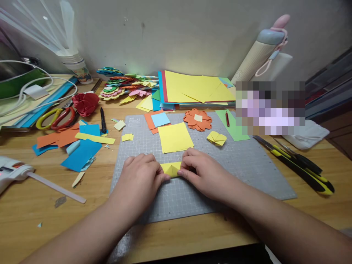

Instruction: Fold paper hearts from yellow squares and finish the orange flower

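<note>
The left hand (pixel 141 170) and the right hand (pixel 202 167) both grip one folded yellow paper (pixel 172 169). Each hand pinches one end between the thumb, on the near edge, and the fingers, which curl over the far side. The hands are apart, and the middle of the paper is exposed between them. This symmetrical grip appears to hold the fold square and to press its near edge evenly; the exact pressure cannot be told. The open middle leaves a triangular crease visible, probably as an alignment reference.

The folded yellow paper lies directly between the two hands, low over the cutting mat (pixel 233 172). The mat extends beneath and beyond both hands and likely serves as a flat backing for creasing. Whether the paper's underside touches the mat cannot be confirmed.

Just beyond the hands lies a stack of yellow squares (pixel 176 137), apparently placed within easy reach of either hand. Beyond the right hand are a small folded yellow piece (pixel 216 138) and an orange paper flower (pixel 189 121). The utility knife (pixel 288 160) lies well to the right of the right hand, and the glue gun (pixel 13 170) well to the left of the left hand; both positions seem to leave the working area unobstructed.
</note>
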The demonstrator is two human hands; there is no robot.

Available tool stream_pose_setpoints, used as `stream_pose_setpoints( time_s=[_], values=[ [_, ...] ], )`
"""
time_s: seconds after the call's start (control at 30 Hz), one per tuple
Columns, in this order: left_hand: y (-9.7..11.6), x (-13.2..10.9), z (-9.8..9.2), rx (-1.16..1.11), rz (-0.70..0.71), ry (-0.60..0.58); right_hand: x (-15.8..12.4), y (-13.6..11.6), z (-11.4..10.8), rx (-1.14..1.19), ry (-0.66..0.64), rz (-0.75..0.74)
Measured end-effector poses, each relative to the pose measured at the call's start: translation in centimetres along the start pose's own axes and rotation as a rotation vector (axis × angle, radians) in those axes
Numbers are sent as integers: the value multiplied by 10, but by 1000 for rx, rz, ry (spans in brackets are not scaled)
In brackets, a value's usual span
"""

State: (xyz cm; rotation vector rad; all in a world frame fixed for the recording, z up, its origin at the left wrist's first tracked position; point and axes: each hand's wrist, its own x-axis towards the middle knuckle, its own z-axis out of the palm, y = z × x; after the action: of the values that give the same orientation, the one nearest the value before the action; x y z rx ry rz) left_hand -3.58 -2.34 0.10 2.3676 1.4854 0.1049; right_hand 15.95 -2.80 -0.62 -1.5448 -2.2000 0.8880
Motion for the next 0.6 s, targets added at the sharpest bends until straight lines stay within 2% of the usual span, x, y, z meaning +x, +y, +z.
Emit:
stream_pose_setpoints(
  time_s=[0.3,0.6],
  values=[
    [-1,2,-1,-83,25,-24,1,-2,-1,21,-8,-16],
    [-3,2,2,-42,47,7,1,0,0,-2,-5,-22]
  ],
)
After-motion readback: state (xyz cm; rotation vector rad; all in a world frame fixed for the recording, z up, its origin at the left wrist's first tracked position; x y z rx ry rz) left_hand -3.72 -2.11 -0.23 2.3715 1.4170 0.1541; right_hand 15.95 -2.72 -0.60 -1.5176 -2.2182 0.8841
